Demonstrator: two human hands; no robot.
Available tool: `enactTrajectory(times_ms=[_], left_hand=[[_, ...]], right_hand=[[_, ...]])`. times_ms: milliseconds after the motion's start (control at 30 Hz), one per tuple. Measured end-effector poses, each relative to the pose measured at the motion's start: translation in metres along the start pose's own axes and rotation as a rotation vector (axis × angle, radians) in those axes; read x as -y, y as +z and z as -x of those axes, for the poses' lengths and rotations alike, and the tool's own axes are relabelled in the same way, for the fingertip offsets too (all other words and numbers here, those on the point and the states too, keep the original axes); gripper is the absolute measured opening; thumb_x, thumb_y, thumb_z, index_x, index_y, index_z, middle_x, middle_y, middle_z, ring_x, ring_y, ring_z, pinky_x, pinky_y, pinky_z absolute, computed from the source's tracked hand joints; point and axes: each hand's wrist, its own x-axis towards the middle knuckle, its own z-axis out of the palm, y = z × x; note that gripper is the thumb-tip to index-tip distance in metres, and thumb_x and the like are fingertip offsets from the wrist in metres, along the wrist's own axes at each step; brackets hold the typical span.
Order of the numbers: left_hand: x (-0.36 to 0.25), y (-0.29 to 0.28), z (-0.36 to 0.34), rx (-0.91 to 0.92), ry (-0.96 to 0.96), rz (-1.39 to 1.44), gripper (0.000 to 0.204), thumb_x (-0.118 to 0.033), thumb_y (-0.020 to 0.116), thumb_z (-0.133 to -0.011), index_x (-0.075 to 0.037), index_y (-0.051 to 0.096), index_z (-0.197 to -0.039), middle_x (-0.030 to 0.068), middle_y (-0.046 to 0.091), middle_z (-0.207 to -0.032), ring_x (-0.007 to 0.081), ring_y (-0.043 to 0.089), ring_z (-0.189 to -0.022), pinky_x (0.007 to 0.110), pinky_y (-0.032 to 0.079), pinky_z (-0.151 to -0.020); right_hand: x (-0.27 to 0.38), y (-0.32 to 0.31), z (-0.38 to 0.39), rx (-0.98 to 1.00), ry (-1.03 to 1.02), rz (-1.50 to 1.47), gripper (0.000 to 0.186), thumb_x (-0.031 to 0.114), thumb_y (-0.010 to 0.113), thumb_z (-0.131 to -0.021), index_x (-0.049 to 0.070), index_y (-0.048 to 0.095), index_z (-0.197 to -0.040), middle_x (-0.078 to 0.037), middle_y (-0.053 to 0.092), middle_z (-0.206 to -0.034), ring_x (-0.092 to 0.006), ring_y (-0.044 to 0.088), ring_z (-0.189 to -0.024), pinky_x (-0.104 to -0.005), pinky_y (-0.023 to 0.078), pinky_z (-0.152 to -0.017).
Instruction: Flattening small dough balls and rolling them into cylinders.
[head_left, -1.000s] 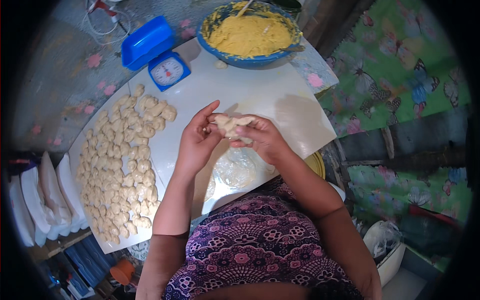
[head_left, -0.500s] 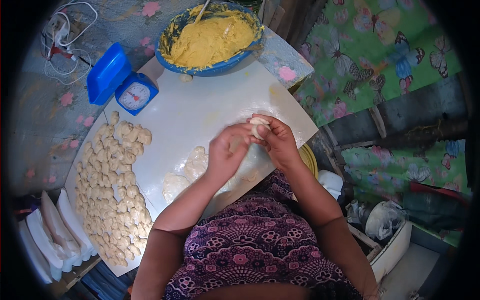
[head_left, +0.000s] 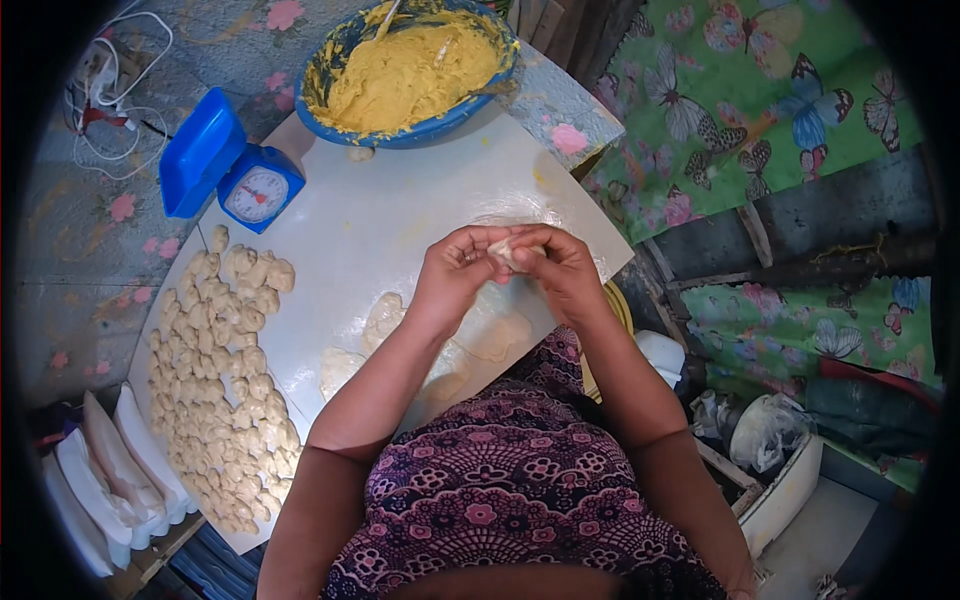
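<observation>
Over the right half of the white tabletop [head_left: 400,215], my two hands meet around a small pale piece of dough [head_left: 503,252]. My left hand [head_left: 455,268] pinches its left side, fingers curled. On the other side my right hand [head_left: 563,268] grips it between thumb and fingers, hiding part of it. Thin flattened dough rounds lie beneath my forearms: one [head_left: 384,318] beside my left wrist, another [head_left: 342,372] farther left, and one [head_left: 498,337] between my arms. Many small dough lumps [head_left: 215,375] cover the left side of the table.
A blue basin [head_left: 395,135] of thick yellow mixture [head_left: 410,80] with a utensil in it stands at the far edge. Left of it sits a blue kitchen scale [head_left: 258,192]. White trays [head_left: 90,470] stand at lower left; a yellow round container [head_left: 618,305] is below the right edge.
My left hand has closed in on the dough piece, and its fingers now press against it. Both hands have come closer together. The view has shifted slightly.
</observation>
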Motion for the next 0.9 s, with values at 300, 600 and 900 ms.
enactTrajectory(times_ms=[300, 600, 900], left_hand=[[-0.008, 0.013, -0.007, -0.037, 0.259, -0.602, 0.031, -0.005, 0.063, -0.089, 0.003, 0.057, -0.118, 0.0079, 0.062, -0.098, 0.0112, 0.059, -0.081, 0.024, 0.049, -0.07], [-0.001, 0.013, -0.015, 0.018, -0.032, -0.109, 0.055, -0.007, 0.065, -0.088, -0.001, 0.038, -0.136, 0.01, 0.059, -0.108, 0.0142, 0.06, -0.082, 0.028, 0.052, -0.071], [-0.011, -0.029, -0.007, -0.206, 0.107, -0.383, 0.039, -0.011, 0.065, -0.089, -0.003, 0.054, -0.125, 0.0084, 0.047, -0.132, 0.0161, 0.056, -0.102, 0.03, 0.046, -0.091]], right_hand=[[0.001, 0.011, 0.007, -0.063, -0.284, -0.065, 0.061, -0.005, 0.065, -0.081, 0.003, 0.036, -0.135, -0.013, 0.032, -0.144, -0.0188, 0.05, -0.12, -0.0292, 0.046, -0.094], [0.012, -0.013, -0.008, -0.239, 0.186, -0.186, 0.039, -0.009, 0.056, -0.083, -0.001, 0.056, -0.122, -0.008, 0.063, -0.112, -0.0164, 0.061, -0.102, -0.0272, 0.05, -0.085], [0.011, -0.046, 0.007, 0.11, -0.649, 1.222, 0.052, 0.019, 0.059, -0.088, 0.006, 0.045, -0.137, -0.017, 0.041, -0.145, -0.0308, 0.032, -0.139, -0.046, 0.02, -0.115]])
